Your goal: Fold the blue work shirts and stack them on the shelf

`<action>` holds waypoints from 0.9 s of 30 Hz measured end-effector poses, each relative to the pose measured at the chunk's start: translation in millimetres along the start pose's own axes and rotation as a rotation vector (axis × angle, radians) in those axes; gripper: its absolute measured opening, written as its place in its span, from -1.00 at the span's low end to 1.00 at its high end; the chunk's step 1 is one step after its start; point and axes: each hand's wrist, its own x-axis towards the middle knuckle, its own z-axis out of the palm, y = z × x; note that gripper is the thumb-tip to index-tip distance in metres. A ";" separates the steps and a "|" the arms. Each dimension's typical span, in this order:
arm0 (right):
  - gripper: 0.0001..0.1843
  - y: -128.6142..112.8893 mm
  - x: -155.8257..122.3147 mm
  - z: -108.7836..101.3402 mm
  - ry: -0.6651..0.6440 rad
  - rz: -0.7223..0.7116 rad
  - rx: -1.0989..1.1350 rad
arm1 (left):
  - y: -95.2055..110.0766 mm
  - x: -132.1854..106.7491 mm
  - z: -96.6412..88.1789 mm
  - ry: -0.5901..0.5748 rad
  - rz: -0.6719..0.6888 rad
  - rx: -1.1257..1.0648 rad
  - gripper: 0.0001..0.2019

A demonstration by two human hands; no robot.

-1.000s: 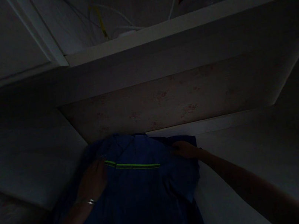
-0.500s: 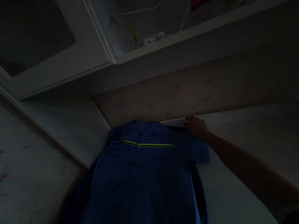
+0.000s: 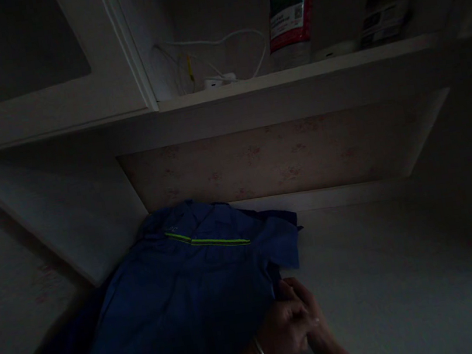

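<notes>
A blue short-sleeved shirt (image 3: 182, 291) lies spread on a pale surface, with a bright green stripe across its chest. Darker blue cloth (image 3: 284, 215) shows from under it along the right side. My left hand (image 3: 285, 329), wearing bangles at the wrist, is closed over the shirt's right edge, its fingers somewhat blurred; what they hold is hidden. Just beyond it, my right hand (image 3: 311, 308) has curled fingers at the dark blue edge below the sleeve (image 3: 284, 246). The two hands overlap closely.
Above the surface runs a white shelf (image 3: 291, 74) with a white cable (image 3: 220, 40), a red-and-green packet (image 3: 290, 6) and a dark packet (image 3: 388, 6). A cabinet door (image 3: 117, 94) hangs at upper left. Floral wallpaper (image 3: 256, 165) covers the recessed back panel.
My right hand has left the far sleeve's end and come down to the shirt's right side. My left hand has come into view there. The view has shifted to the right.
</notes>
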 end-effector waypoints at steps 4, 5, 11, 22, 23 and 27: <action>-0.49 7.3 3.9 -6.1 0.127 0.082 0.063 | -24.8 20.7 0.5 0.190 0.087 -0.067 -0.61; -0.46 7.7 5.1 -4.8 0.137 0.109 0.093 | -30.6 20.6 -0.8 0.205 0.086 -0.051 -0.61; -0.46 11.1 5.4 0.7 0.052 0.182 0.171 | -38.1 14.8 -5.3 0.147 0.038 -0.033 -0.67; -0.42 11.6 7.6 -4.1 -0.080 0.198 0.028 | -38.3 15.3 -13.6 0.080 -0.094 0.011 -0.64; -0.43 11.0 7.3 -4.3 -0.086 0.199 0.022 | -38.3 15.1 -13.7 0.090 -0.104 0.025 -0.64; -0.45 8.9 5.9 -4.8 -0.108 0.218 0.037 | -38.0 15.6 -13.6 0.109 -0.107 0.045 -0.62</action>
